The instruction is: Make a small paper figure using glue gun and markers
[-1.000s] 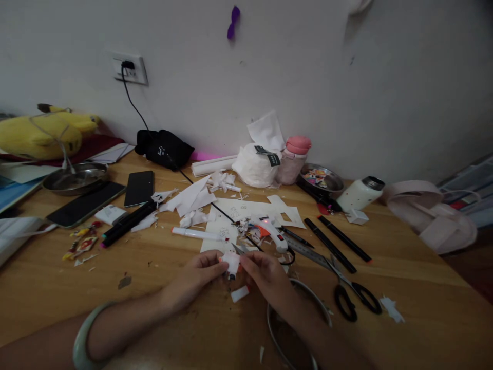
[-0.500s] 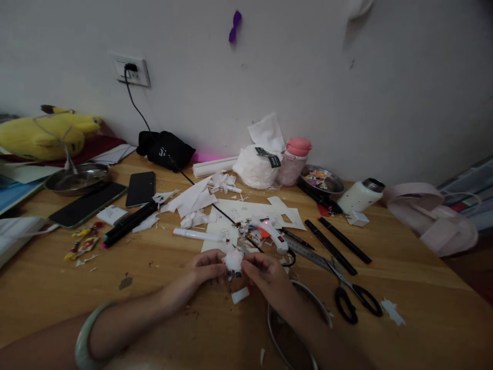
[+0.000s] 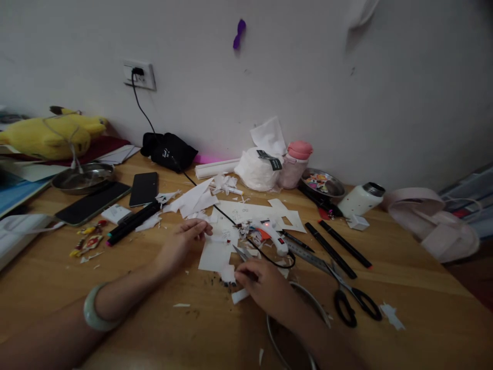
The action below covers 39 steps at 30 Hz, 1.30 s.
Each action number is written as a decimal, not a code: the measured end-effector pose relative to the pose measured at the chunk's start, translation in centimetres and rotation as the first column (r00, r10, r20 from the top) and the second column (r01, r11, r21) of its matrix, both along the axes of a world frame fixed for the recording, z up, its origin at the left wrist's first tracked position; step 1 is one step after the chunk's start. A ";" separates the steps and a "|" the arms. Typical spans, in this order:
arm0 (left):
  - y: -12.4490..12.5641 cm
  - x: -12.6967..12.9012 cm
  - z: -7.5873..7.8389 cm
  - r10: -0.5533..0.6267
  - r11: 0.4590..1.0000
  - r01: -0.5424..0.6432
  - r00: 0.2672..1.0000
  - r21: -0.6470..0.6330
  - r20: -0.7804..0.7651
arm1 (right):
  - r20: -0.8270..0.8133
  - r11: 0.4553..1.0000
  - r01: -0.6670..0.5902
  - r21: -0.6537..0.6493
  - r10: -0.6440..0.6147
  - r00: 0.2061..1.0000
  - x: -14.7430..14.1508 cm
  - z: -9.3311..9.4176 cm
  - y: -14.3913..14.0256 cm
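Head view: left hand reaches forward, fingers loosely curled over paper scraps, tips touching the edge of a white sheet; it grips nothing that can be made out. Right hand lies nearer the body, fingers pinched on a small white piece pressed to the table, with small scissors at its fingertips. White piece sits just left of right hand, well below left hand. Glue gun with red light just beyond right hand. Big black scissors and markers to its right. Metal bowl under right wrist.
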<state>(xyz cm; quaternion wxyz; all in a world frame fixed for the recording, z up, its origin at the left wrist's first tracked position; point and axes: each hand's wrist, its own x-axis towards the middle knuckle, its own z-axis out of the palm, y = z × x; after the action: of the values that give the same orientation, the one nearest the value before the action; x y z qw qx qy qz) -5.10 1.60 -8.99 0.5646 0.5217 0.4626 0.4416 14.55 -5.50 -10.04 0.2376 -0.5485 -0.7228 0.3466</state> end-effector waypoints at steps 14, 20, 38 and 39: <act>-0.9 0.2 0.1 -0.018 0.872 0.267 0.855 0.410 -0.519 | 0.176 0.942 0.106 0.319 -0.169 0.970 0.6 -0.4 0.4; -2.9 0.5 0.8 -0.255 0.541 0.722 0.629 0.431 -0.735 | 0.029 0.930 0.185 0.317 -0.204 0.978 1.4 -1.0 1.1; -3.8 2.1 0.0 -0.211 0.467 0.815 0.479 0.343 -0.852 | -0.135 0.715 0.499 0.489 -0.504 0.853 5.7 1.9 1.2; -3.7 2.0 0.1 -0.213 0.482 0.802 0.498 0.353 -0.840 | -0.141 0.690 0.534 0.488 -0.542 0.829 6.3 2.2 1.1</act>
<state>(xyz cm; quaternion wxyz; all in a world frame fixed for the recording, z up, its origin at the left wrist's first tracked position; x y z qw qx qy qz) -3.05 -2.13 -8.86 0.2036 0.9419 0.2283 0.1387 20.87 -4.40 -7.85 0.4590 -0.6558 -0.5968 0.0552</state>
